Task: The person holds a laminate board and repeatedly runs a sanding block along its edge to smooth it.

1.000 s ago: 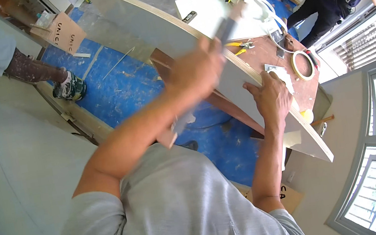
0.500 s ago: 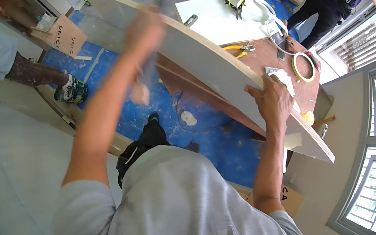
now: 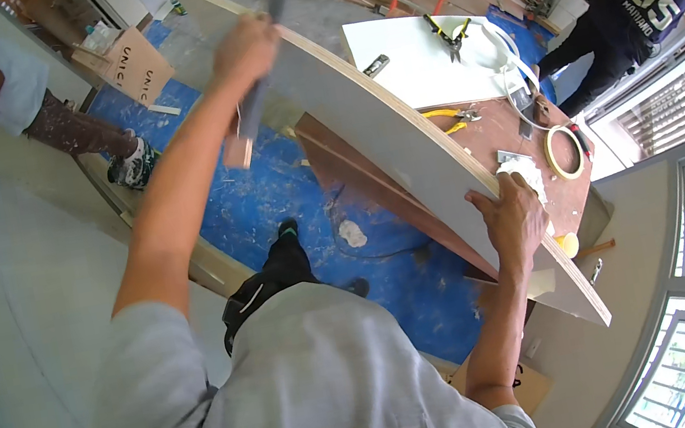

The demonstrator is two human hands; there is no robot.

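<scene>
Grey plywood-edged panel point(image 3: 403, 139); seemingly curved

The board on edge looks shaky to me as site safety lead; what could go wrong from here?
The grey board stands on edge, steadied only by the right hand, so it may tip. The left hand works a blurred tool along its top edge; a slip could scrape fingers. Pliers and the tape roll behind could get knocked off.
</scene>
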